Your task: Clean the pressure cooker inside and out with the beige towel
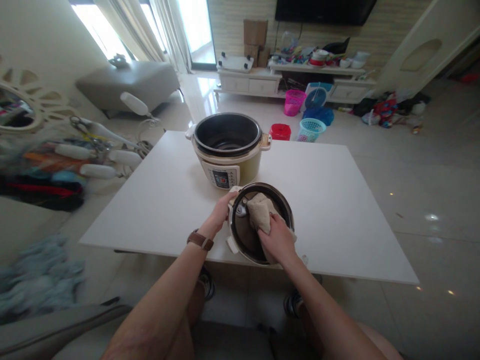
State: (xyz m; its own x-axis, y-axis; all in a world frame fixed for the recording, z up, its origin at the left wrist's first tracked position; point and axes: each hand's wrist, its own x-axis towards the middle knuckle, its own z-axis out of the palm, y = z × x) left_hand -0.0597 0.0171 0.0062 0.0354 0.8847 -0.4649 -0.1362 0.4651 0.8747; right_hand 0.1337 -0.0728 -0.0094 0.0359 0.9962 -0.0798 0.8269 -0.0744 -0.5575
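Item: lid (244,239). Round, dark inside, metal rim, lying inner side up on the table (337,200), just in front of the cooker (228,150), near the table's front edge.

Item: cloth (259,210). Beige, bunched, pressed into the lid's bowl, on the side toward the cooker.

Left hand (221,212): curled closed over the lid's left rim, thumb side up, in front of the cooker's control panel. Watch (200,240) with a brown strap on the wrist.

Right hand (278,241): palm down inside the lid, fingers closed on the cloth's near end.

Cooker: cream body, dark pot inside, uncovered, panel facing the person; it stands on the table toward the far edge.

Behind the cooker, on the floor:
- red tub (280,131), just right of the cooker's far handle
- blue basket (310,129), right of the tub
- pink basket (293,101), farther back
- fan (315,96), beside the pink basket

Well behind the cooker: white cabinet (243,83) along the wall, cluttered top to the right, boxes (255,32) above it.

Left of the cooker: grey bench (127,82) by the window; blurred clutter nearer the person, too smeared to tell.
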